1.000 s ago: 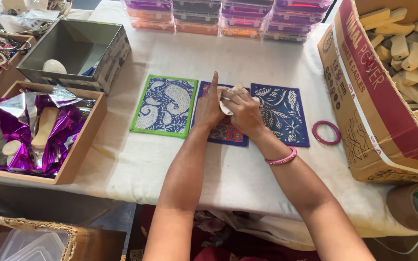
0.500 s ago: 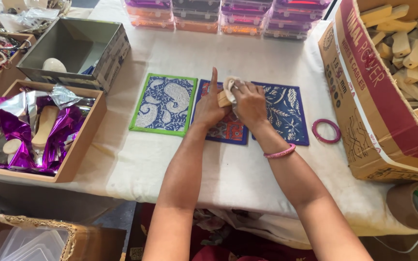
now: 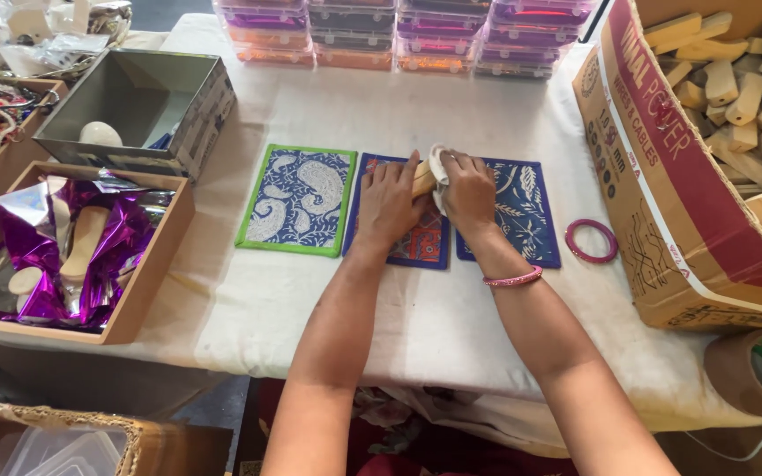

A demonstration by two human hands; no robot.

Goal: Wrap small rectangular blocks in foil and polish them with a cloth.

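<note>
My left hand [image 3: 389,201] grips a small wooden block [image 3: 422,179] over the middle printed cloth mat [image 3: 416,249], which is blue with red. My right hand [image 3: 469,192] holds a white cloth [image 3: 438,167] pressed against the block. A green-edged blue paisley mat [image 3: 297,199] lies to the left. A dark blue leaf-pattern mat [image 3: 526,220] lies to the right, partly under my right hand. A pink bangle circles my right wrist.
A pink ring [image 3: 591,241] lies right of the mats. A big cardboard box [image 3: 663,176] of wooden blocks stands at right, a tape roll [image 3: 756,375] below it. Left: a wooden tray [image 3: 147,273] with purple foil and a grey box [image 3: 196,106]. Stacked plastic cases [image 3: 407,35] line the back.
My left index finger, raised before, has folded down onto the block. Both hands shifted slightly away from me, and the white cloth moved up over the block's far end.
</note>
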